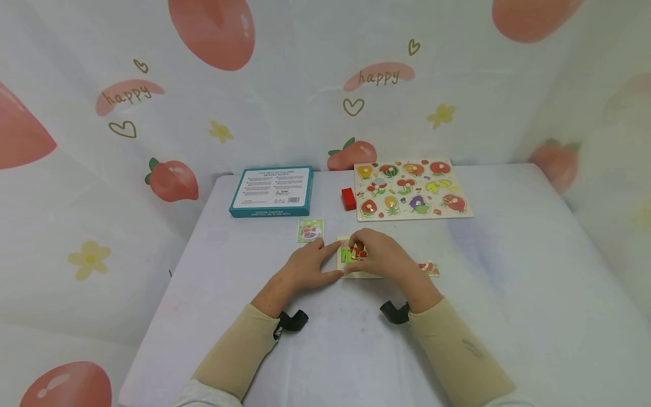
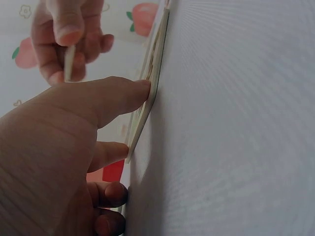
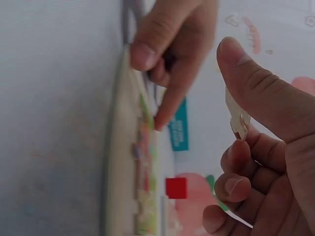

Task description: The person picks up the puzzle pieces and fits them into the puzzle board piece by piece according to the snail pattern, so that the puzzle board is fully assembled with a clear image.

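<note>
A small wooden jigsaw puzzle tray (image 1: 363, 276) with green and red pieces in it lies flat before me. My left hand (image 1: 305, 268) steadies its left side, the thumb and forefinger spread and touching the edge. The other left fingers are curled beneath the palm in the left wrist view. Above the tray, my right hand (image 1: 383, 254) pinches a thin puzzle piece (image 3: 236, 110) between thumb and fingers. That piece is seen nearly edge-on, so its picture is hidden. The right hand covers part of the tray in the head view.
Loose puzzle pieces (image 1: 429, 268) lie right of the tray, partly behind the right forearm. Up left is a small square picture card (image 1: 310, 230). Farther back stand a teal-edged box (image 1: 272, 191), a red block (image 1: 348, 199) and a wooden fruit peg board (image 1: 412, 190).
</note>
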Tool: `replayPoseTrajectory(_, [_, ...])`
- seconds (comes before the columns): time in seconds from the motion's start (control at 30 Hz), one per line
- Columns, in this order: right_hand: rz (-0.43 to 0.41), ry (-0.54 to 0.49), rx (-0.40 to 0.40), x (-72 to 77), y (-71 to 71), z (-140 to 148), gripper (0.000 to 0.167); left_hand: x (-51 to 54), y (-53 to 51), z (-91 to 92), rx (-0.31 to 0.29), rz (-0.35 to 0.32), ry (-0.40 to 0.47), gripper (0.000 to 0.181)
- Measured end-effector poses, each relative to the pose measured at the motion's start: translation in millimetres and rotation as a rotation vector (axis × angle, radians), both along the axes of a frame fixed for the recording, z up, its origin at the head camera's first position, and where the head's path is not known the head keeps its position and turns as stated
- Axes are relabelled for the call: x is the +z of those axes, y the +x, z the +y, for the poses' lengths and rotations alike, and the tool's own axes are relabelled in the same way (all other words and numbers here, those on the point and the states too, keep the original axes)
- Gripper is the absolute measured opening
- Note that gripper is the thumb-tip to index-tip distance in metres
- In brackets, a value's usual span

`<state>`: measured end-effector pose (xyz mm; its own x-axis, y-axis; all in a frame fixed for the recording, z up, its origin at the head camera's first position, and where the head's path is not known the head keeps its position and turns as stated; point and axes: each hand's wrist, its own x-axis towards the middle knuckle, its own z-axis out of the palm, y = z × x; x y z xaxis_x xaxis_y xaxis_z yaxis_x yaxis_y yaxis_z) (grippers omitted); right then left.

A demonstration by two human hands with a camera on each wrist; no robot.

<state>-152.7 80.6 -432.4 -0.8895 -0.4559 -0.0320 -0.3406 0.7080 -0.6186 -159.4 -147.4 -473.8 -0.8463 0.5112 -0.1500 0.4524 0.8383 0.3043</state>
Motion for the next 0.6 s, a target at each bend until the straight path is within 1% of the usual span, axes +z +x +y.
replayPoseTrajectory(0.2, [-0.031,0.08,0.007,-18.1,-3.5,-7,0.056,0.5,0.8,0.4,0.002,0.004,0.003,0.076])
replayPoseTrajectory(0.33, [-0.049,0.081,0.005,-26.6,-5.0,-8,0.052,0.2,0.6,0.8,-0.005,0.005,0.001,0.076])
replayPoseTrajectory(0.47, [-0.051,0.085,0.007,-31.9,-5.3,-9,0.052,0.6,1.1,0.7,-0.012,0.011,0.0,0.075])
replayPoseTrajectory(0.6, [-0.051,0.122,0.027,-32.6,-5.4,-12,0.053,1.7,1.5,0.2,-0.012,0.019,-0.01,0.075])
